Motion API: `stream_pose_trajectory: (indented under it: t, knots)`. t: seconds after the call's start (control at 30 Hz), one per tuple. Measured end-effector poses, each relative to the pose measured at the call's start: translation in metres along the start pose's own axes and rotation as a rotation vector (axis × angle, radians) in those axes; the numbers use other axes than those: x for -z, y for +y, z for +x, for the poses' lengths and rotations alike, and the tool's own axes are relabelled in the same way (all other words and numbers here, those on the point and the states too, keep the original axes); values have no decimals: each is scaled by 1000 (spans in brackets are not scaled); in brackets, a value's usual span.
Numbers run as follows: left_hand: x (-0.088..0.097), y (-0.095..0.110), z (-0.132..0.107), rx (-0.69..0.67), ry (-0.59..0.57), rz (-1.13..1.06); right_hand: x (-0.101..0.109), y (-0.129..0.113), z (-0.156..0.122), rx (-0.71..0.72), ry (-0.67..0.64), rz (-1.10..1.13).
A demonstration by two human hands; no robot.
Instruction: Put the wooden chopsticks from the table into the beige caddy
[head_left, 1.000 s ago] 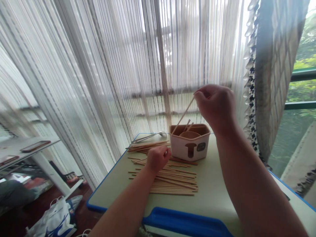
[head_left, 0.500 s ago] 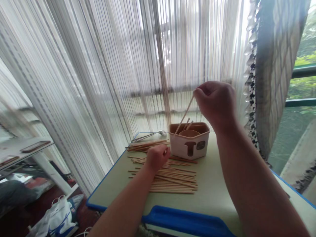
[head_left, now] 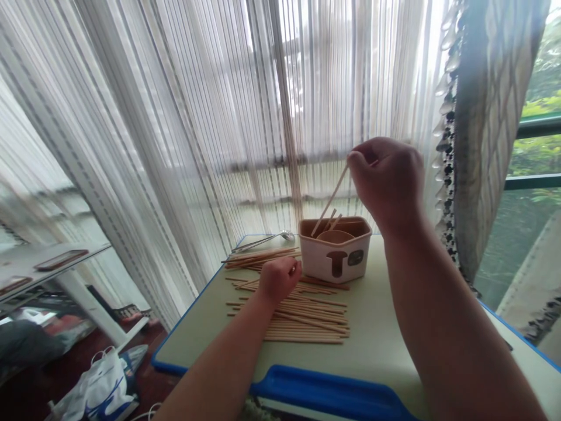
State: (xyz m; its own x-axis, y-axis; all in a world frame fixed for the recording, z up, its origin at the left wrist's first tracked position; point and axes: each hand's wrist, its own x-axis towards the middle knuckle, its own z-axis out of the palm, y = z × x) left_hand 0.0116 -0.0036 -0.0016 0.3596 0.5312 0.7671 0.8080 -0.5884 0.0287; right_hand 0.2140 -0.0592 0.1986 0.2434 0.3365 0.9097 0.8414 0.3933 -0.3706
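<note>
My right hand (head_left: 388,178) is raised above the caddy, its fingertips pinching the top of a chopstick (head_left: 333,194). That chopstick slants down to the left, its lower end inside the open caddy. The caddy (head_left: 316,261) is white with a brown rim and a brown inside, and a few other sticks (head_left: 335,220) lean in it. Close to its left front corner, my left hand (head_left: 280,278) is closed over the wooden chopsticks (head_left: 311,318) spread on the table. One thin chopstick (head_left: 246,284) runs into this fist, and a pale tip shows at the thumb.
Metal cutlery (head_left: 263,241) lies at the table's back left. The pale table (head_left: 377,327) has a blue edge and a blue front tray (head_left: 333,389). Sheer curtains (head_left: 210,117) hang behind. A white side table (head_left: 92,257) and bags (head_left: 103,380) are at left.
My right hand has moved slightly up and to the right, and the chopstick's lower end has shifted slightly right within the caddy. My left hand stays in place.
</note>
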Motion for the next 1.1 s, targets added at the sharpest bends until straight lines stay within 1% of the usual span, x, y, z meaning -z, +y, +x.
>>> stream_pose_trajectory:
  t: [0.17, 0.23, 0.4, 0.53, 0.87, 0.93, 1.1]
  knots:
    - [0, 0, 1, 2, 11, -15, 2, 12, 5, -21, 63, -55]
    - [0, 0, 1, 4, 14, -14, 2, 18, 6, -33, 58, -80]
    - [1, 2, 2, 7, 31, 5, 3, 23, 7, -52, -63, -82]
    - [0, 2, 2, 3, 40, 4, -1, 23, 6, -65, -99, -90]
    - [1, 4, 3, 8, 35, -2, -31, 16, -4, -22, -233, -36]
    - [2, 4, 3, 8, 37, -9, -33, 12, -6, -30, -223, -33]
    - [0, 2, 2, 16, 40, -25, -24, 0, -9, -35, -94, -19]
